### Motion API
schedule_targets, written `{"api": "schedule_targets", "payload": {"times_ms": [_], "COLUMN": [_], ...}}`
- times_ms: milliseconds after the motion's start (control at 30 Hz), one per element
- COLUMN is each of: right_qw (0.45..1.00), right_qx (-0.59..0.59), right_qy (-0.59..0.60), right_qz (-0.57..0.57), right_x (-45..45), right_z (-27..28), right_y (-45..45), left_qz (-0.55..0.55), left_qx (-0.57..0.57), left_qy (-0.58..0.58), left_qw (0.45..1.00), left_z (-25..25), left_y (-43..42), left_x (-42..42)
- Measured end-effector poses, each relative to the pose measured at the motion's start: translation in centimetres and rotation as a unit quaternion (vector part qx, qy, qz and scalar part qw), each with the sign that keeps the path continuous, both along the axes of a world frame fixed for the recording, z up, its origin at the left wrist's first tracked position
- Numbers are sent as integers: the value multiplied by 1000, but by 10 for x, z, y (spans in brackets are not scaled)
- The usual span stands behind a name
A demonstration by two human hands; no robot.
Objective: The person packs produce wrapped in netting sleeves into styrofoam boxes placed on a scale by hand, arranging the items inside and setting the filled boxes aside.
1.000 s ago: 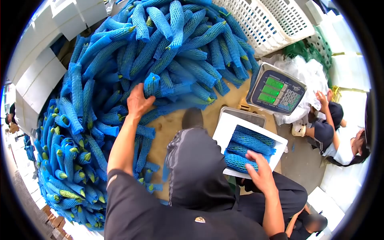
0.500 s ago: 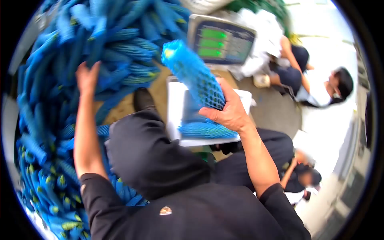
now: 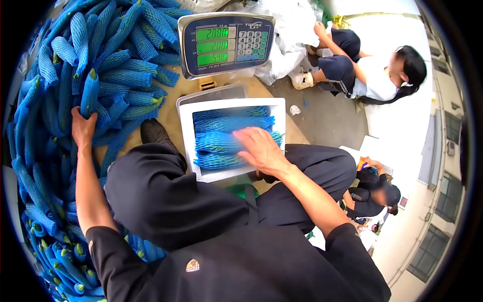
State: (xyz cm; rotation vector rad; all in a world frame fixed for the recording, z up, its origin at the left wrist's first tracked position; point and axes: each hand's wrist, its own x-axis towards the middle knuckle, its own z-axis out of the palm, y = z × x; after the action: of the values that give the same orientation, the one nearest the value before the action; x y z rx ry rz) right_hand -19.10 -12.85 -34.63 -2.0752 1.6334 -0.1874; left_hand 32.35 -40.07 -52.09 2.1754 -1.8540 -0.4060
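A white foam box (image 3: pixel 189 143) stands before me with several long vegetables in blue foam netting (image 3: pixel 234 123) lying side by side in it. Over its right part, my right hand (image 3: pixel 262 152) is laid palm down with fingers stretched out, a little blurred, gripping nothing. My left hand (image 3: pixel 83 126) is closed around the lower end of a netted green vegetable (image 3: pixel 90 95), whose tip points up, at the edge of a large heap of similar netted vegetables (image 3: pixel 55 166). The exact kind of vegetable is hidden by the netting.
A digital scale display (image 3: pixel 226 44) with lit green readouts stands behind the box, which rests on the scale's metal platform (image 3: pixel 214 93). White plastic bags (image 3: pixel 287 38) lie beyond. One person (image 3: pixel 380 75) sits at the right, another person (image 3: pixel 372 196) lower right.
My right hand has lowered a netted vegetable into the box and let go of it. My left hand, earlier spread at the heap, now grips one. The view has shifted.
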Motion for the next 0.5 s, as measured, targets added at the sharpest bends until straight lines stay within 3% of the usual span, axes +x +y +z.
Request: {"api": "schedule_targets", "payload": {"times_ms": [200, 267, 400, 467, 500], "right_qw": [998, 997, 997, 997, 996], "right_qx": [-50, -63, -72, -59, -77], "right_qy": [27, 37, 40, 41, 34], "right_qz": [2, -3, -1, -1, -15], "right_x": [-2, 0, -1, -5, -4], "right_z": [-12, -16, -20, -20, -17], "right_y": [9, 16, 19, 22, 23], "left_qz": [-62, -95, -170, -171, -177], "left_qx": [-73, -62, -97, -125, -141], "left_qy": [141, 194, 192, 266, 362], "left_qw": [985, 975, 962, 940, 904], "left_z": [87, 130, 245, 290, 307], "left_y": [58, 64, 56, 51, 49], "left_x": [-22, -33, -89, -113, -125]}}
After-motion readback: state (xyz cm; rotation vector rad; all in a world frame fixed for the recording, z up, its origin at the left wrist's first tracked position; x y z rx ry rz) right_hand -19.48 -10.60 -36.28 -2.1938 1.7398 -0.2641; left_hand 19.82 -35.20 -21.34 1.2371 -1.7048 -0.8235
